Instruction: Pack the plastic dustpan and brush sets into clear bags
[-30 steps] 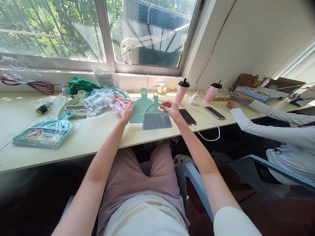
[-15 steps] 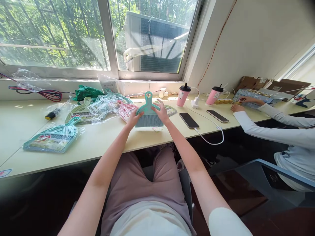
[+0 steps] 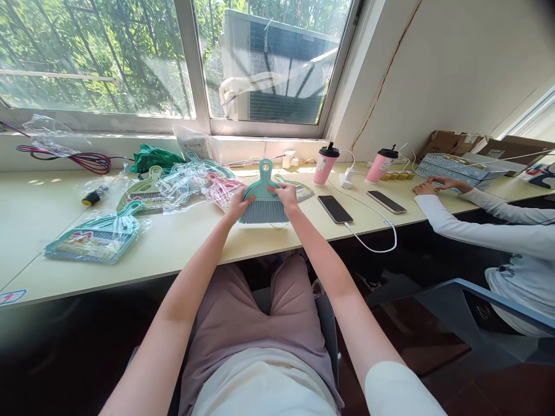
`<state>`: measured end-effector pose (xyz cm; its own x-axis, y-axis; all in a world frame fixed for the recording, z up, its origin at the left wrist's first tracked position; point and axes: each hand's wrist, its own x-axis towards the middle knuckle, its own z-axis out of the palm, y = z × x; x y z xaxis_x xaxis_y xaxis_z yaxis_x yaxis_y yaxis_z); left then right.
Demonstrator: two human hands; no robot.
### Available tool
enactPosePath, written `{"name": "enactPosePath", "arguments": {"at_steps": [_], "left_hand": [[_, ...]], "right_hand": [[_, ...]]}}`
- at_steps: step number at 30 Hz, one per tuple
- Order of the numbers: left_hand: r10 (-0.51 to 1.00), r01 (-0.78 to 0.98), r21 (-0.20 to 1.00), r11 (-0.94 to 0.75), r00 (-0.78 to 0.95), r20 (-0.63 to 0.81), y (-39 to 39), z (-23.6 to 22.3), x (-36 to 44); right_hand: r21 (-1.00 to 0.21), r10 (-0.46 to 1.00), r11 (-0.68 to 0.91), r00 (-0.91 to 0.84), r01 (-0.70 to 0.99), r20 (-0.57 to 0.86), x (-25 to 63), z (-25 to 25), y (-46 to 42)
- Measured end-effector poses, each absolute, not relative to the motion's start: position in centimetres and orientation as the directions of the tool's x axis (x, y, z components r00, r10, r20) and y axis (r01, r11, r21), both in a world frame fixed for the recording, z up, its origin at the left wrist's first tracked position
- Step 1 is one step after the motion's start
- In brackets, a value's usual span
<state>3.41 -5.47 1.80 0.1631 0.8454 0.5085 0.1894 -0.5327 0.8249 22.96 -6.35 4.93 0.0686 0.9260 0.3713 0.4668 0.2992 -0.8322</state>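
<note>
Table (image 3: 26, 202): broad and cream at the left end, with a front edge slanting up rightward beneath both forearms.
Wrapped teal set (image 3: 97, 234): near the front edge, in clear plastic with a printed card inside; just in front of a black-and-yellow handle (image 3: 92, 197).
Wrapped pile (image 3: 186, 180): heaped back toward the windowsill, green, teal and pink in clear bags; apart from the front edge by a strip of cream surface.
Left hand (image 3: 239, 205): curled closed on the left side of the teal brush (image 3: 261, 193), with thumb in front.
Teal brush placement: directly between both hands, looped handle up, grey bristles down, behind the front edge; impossible to tell if touching the table.
Right hand (image 3: 287, 196): closed on the right side, with thumb in front.
Green set (image 3: 304, 189): just beyond the right hand, partly covered.
Black phone (image 3: 335, 209): near the front edge, trailing a white cable (image 3: 381, 251) over it.
Pink cups (image 3: 325, 166): lidded, contents hidden.
Blue box (image 3: 459, 169): beyond a co-worker's hands (image 3: 453, 184), contents unclear.
</note>
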Motion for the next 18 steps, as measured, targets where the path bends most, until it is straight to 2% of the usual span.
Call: {"name": "enactPosePath", "arguments": {"at_steps": [3, 7, 10, 12, 14, 16, 18], "left_hand": [[0.840, 0.197, 0.817, -0.542, 0.148, 0.522, -5.4, 1.8, 3.3], [0.862, 0.125, 0.860, -0.496, 0.188, 0.470, -5.6, 1.7, 3.0], [0.898, 0.001, 0.912, -0.411, 0.174, 0.404, -5.5, 1.5, 2.8], [0.913, -0.099, 0.922, -0.373, 0.139, 0.384, -5.3, 1.2, 2.7], [0.917, -0.173, 0.914, -0.366, 0.101, 0.386, -4.9, 0.9, 2.6], [0.919, -0.206, 0.907, -0.367, 0.068, 0.387, -4.4, 0.5, 2.4], [0.926, -0.201, 0.911, -0.360, 0.040, 0.375, -4.0, 0.2, 2.3]], "right_hand": [[-0.866, 0.936, 0.259, 0.110, 0.427, 0.334, 22.9, 5.0, -6.2], [-0.886, 0.946, 0.307, -0.011, 0.347, 0.323, 24.7, 4.6, -6.1], [-0.861, 0.956, 0.283, -0.053, 0.422, 0.288, 27.7, 3.4, -6.7], [-0.761, 0.973, 0.209, -0.050, 0.614, 0.227, 29.8, 2.3, -7.5], [-0.572, 0.985, 0.140, -0.055, 0.808, 0.163, 31.4, 1.3, -8.6], [-0.415, 0.988, 0.127, -0.080, 0.901, 0.130, 32.5, 0.6, -9.7], [-0.377, 0.986, 0.149, -0.110, 0.914, 0.122, 33.4, 0.3, -10.3]]}}
